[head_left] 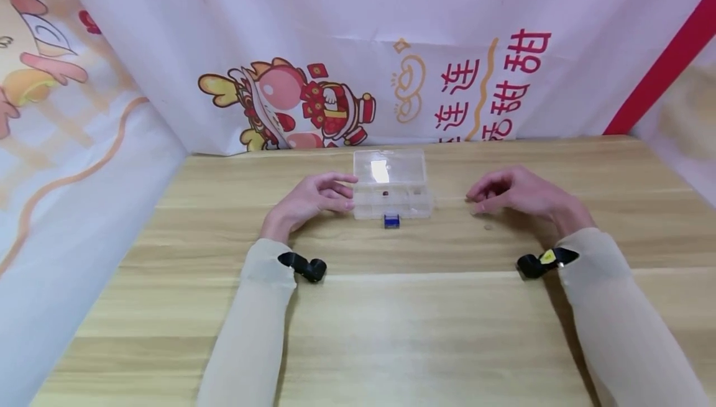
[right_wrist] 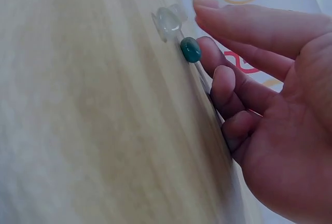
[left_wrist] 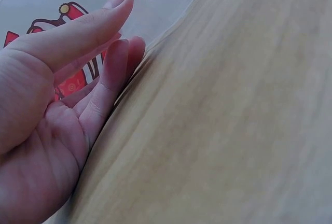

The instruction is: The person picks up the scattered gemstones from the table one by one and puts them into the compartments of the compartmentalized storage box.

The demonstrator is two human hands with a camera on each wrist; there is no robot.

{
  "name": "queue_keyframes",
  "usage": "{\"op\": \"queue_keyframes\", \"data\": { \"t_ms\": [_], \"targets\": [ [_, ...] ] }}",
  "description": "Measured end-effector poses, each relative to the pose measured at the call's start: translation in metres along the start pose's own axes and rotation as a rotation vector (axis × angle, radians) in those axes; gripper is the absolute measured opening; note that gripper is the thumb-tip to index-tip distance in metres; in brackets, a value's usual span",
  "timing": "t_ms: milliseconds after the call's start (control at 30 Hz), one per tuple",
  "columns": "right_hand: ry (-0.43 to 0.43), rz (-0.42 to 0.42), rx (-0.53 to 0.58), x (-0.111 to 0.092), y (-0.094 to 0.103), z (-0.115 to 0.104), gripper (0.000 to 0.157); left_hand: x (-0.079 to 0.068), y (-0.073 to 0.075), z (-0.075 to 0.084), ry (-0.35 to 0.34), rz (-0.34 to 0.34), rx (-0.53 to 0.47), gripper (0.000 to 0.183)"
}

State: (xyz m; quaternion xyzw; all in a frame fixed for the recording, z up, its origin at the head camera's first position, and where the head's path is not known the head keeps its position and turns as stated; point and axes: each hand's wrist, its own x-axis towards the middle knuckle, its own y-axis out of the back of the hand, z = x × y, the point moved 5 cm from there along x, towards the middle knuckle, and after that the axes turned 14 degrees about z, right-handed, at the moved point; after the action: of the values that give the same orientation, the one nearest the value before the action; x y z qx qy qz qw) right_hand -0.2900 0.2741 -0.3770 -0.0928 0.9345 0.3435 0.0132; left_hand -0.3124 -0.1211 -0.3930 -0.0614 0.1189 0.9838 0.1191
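Observation:
A clear plastic compartment box stands on the table with its lid raised at the back. A small dark red piece lies in one compartment. My left hand is at the box's left side, fingertips at its edge; the left wrist view shows thumb and fingers apart and no box. To the box's right, my right hand rests low over the table, fingers loosely bent and thumb apart. A dark green oval bead lies beside its fingertips, with pale see-through pieces just beyond.
A small blue piece is at the box's front edge. One pale small piece lies on the wooden table near the right hand. A printed cloth hangs behind the table, and cloth also stands at the left side.

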Motion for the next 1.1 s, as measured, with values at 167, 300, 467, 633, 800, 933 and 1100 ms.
{"op": "queue_keyframes", "data": {
  "t_ms": [167,300,467,633,800,933,1100],
  "targets": [
    [0.004,-0.001,-0.024,0.006,0.000,-0.007,0.036,0.002,0.008,0.008,-0.008,0.006,0.023,0.056],
    [0.001,0.016,-0.055,0.008,0.003,-0.012,0.035,0.004,0.011,0.015,-0.020,0.010,0.043,0.055],
    [-0.024,0.023,-0.070,0.002,0.005,-0.010,0.033,0.005,0.006,0.012,-0.007,0.003,0.033,0.057],
    [-0.025,0.027,-0.071,-0.006,0.002,-0.005,0.029,0.002,-0.001,0.005,0.001,-0.021,0.013,0.058],
    [0.004,-0.002,-0.054,-0.002,-0.018,-0.013,0.024,-0.012,0.015,-0.003,0.007,-0.003,0.053,0.061],
    [0.037,-0.056,-0.036,0.012,-0.035,-0.032,0.020,-0.028,0.037,-0.013,0.030,0.061,0.084,0.061],
    [0.073,-0.099,-0.051,0.023,-0.042,-0.046,0.018,-0.038,0.049,-0.019,0.046,0.093,0.074,0.060]
  ]
}}
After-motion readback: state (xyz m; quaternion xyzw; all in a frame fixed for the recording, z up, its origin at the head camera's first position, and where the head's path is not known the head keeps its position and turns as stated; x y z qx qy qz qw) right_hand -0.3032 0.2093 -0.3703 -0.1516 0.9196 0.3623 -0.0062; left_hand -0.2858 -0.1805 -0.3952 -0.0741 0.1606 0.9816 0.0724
